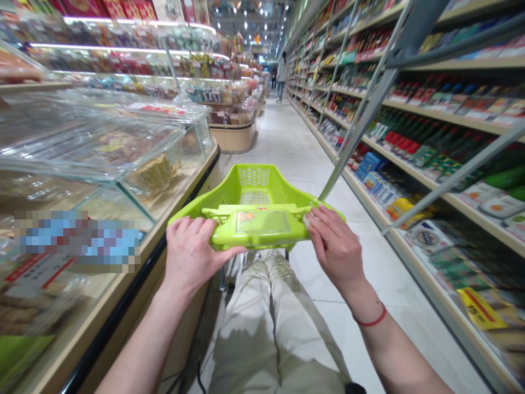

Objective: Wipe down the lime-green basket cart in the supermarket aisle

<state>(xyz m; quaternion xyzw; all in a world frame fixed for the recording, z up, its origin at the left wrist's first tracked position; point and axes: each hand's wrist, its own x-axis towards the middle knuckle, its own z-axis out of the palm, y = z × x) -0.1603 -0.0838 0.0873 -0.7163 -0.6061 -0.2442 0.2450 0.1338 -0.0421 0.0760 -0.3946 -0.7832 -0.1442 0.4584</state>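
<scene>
A lime-green shopping cart [258,239] is seen at the centre of the frame, its perforated basket [254,176] pointed up the aisle [273,131]. The left end of its handle [262,221] is held in the grip of the left hand [191,243], the thumb laid along the lower edge; the right end is held by the right hand [334,241], its fingers draped over. A red bracelet [371,324] is worn at lower right. Transparent cases [151,137] are ranged at left, stocked shelves [435,104] at right; a person [281,76] is seen at upper centre.
</scene>
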